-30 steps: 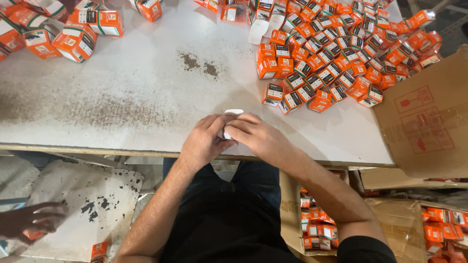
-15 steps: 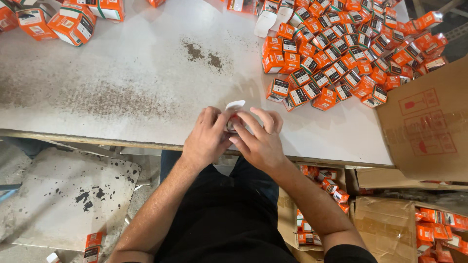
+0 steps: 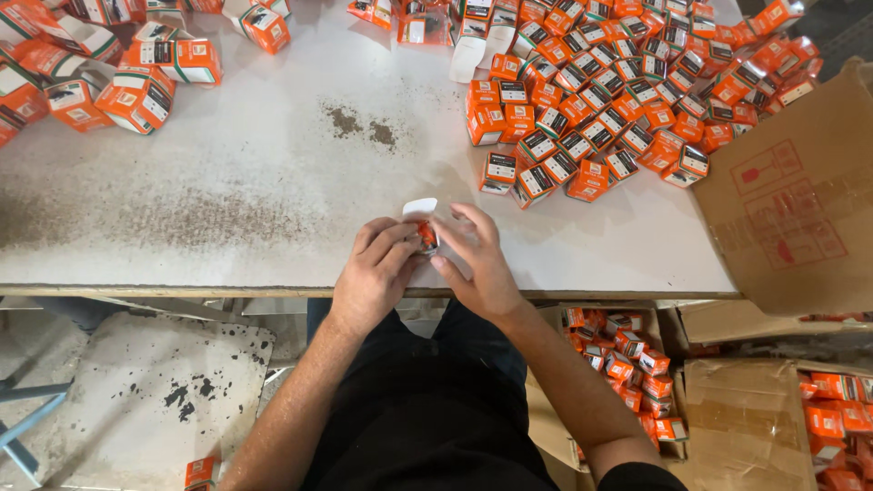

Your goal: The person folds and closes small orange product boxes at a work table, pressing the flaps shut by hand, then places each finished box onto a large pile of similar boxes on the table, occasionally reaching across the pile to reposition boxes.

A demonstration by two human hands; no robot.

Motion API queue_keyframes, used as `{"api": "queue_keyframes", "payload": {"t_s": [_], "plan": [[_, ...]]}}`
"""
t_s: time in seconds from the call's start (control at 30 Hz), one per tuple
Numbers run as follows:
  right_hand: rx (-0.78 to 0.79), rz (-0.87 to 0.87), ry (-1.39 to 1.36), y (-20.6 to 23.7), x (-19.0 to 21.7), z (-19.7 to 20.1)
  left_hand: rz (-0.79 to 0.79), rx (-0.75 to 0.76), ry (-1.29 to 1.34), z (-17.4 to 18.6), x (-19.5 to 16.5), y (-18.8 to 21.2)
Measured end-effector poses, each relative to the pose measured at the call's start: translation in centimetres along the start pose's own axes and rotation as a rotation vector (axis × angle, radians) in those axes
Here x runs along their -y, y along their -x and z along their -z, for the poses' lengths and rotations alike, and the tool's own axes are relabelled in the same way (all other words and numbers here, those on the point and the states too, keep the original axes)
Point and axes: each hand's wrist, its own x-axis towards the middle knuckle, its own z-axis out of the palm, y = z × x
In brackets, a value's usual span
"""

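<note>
I see a small orange box [image 3: 425, 229], white flap up, at the near edge of the white table [image 3: 227, 182]. My left hand [image 3: 375, 273] and right hand [image 3: 477, 259] both pinch it between fingertips. Far right lies a heap of orange boxes [image 3: 618, 100]; a cardboard carton [image 3: 800, 200] stands right.

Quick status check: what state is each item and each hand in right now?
small orange carton: held between both hands, white flap open
left hand: gripping carton
right hand: gripping carton
pile of orange cartons: heaped, closed
large cardboard box: tilted against table edge
</note>
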Motion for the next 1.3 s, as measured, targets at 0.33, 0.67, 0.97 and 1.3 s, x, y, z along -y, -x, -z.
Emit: {"api": "queue_keyframes", "payload": {"t_s": [0.33, 0.67, 0.97, 1.3], "plan": [[0.023, -0.346, -0.303, 0.0, -1.0, -0.7, 0.182, 0.14, 0.355, 0.1, 0.6, 0.4], [0.047, 0.079, -0.125, -1.3, 0.8, 0.6, 0.289, 0.141, 0.335, -0.5, 1.1, 1.2], [0.035, 0.032, -0.183, -0.7, 0.1, 0.4, 0.286, 0.18, 0.346, -0.3, 1.4, 1.0], [0.02, 0.164, -0.04, -0.3, -0.2, 0.2, -0.026, 0.055, 0.148, 0.8, 0.4, 0.3]]}}
